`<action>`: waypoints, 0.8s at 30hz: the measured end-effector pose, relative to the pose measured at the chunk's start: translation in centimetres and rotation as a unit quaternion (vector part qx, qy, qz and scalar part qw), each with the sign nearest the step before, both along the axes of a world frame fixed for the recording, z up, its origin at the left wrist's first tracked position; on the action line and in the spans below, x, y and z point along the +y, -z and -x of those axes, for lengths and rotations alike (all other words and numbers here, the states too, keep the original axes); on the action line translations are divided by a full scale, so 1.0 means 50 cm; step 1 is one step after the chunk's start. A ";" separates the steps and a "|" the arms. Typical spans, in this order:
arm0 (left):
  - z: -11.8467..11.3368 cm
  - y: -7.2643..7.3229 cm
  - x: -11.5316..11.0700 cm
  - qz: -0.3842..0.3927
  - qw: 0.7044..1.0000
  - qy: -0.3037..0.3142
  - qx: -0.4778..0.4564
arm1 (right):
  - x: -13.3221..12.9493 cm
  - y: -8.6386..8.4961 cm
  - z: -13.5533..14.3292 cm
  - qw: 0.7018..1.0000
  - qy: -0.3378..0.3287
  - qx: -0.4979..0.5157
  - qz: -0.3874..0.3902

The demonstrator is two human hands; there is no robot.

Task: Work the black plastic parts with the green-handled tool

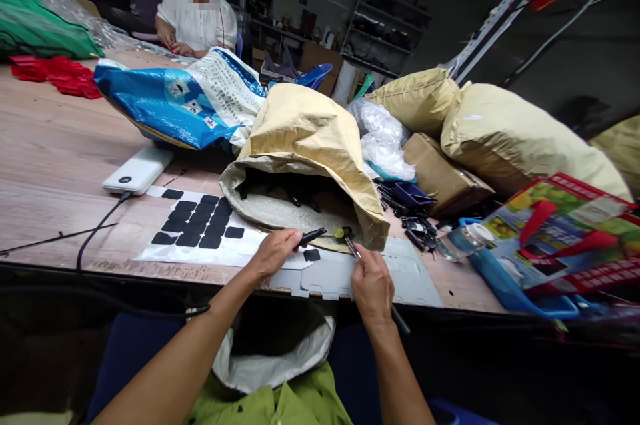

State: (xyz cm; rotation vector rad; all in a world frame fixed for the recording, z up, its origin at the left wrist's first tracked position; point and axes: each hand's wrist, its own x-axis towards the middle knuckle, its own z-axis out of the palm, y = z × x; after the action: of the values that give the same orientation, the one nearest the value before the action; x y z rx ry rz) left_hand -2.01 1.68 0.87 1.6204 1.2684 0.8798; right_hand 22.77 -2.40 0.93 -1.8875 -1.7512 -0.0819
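My left hand (280,253) is closed on a small black tube-like part (313,236), whose end points right. Across from it, my right hand (373,285) grips a slim tool (401,320) with a metal shaft and a dark rear end; its exact kind is unclear. Near the shaft's tip is a small yellow-green and black piece (341,233), and I cannot tell if they touch. Both hands are in front of the open mouth of a yellowish sack (305,120), with several dark pieces inside. Left of it lies a white sheet of black stickers (200,220).
A white power bank (139,170) with a cable lies at left, below a blue bag (160,102). On the right are loose black parts (420,232), a clear jar (465,240) and a blue tray (530,302). An open sack (273,375) sits at my lap. Co-workers sit behind.
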 end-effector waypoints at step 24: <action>0.011 -0.045 -0.066 0.061 0.987 0.111 -0.103 | -0.010 0.033 0.035 0.993 0.053 -0.102 -0.039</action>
State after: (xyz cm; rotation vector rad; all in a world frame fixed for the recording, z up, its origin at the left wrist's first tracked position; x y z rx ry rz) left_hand -2.55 -1.61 3.13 1.4988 0.9598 0.7931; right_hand 21.01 -2.90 -0.74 -1.9714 -1.7494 -0.3921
